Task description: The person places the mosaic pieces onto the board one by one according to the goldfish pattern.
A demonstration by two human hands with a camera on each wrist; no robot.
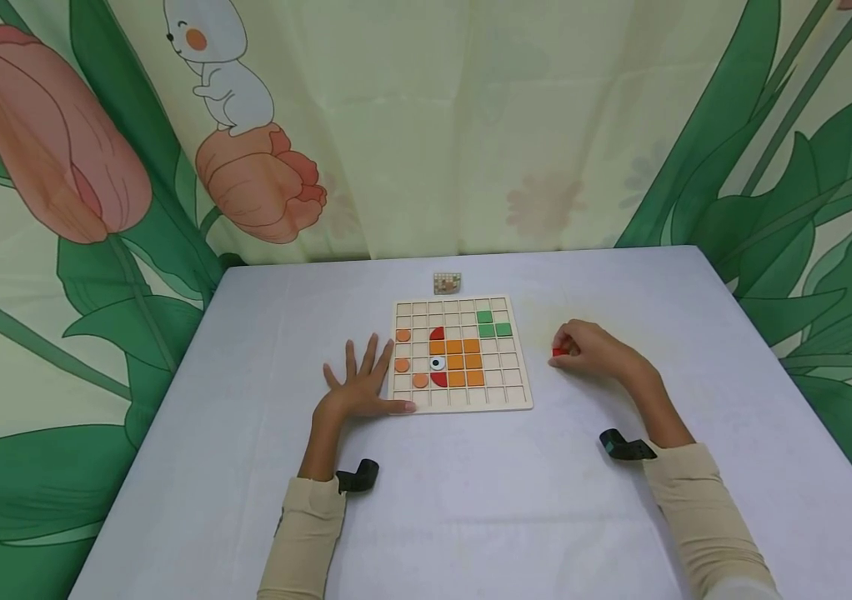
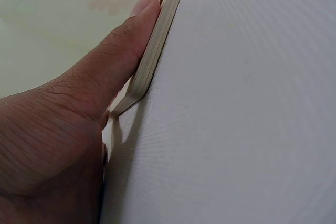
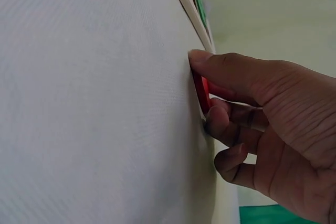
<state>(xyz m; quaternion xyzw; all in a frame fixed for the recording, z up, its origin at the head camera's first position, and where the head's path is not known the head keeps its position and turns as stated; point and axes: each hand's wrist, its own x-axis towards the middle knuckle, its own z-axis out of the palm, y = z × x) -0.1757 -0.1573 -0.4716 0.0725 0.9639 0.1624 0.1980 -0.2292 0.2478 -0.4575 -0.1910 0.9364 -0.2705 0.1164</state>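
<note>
A wooden grid board [image 1: 504, 392] lies on the table between the hands. My left hand [image 1: 358, 392] is spread at its lower left corner, thumb lying along the front edge and fingertips by the left edge. The left wrist view shows the thumb [image 2: 118, 48] against the board's rim. To the right of the board, my right hand [image 1: 597, 350] pinches a small flat red piece [image 3: 201, 90] between thumb and fingers, low over the cloth. Orange squares [image 1: 465, 362], an eye piece [image 1: 438, 363] and curved red pieces [image 1: 438, 380] form a fish-like shape on the grid.
Round orange discs [image 1: 402, 365] sit in the board's left columns, green squares [image 1: 484, 317] in its upper right. A small patterned card or block [image 1: 447, 283] is behind the board. White cloth [image 1: 471, 508] covers the table; a printed curtain [image 1: 426, 125] hangs behind it.
</note>
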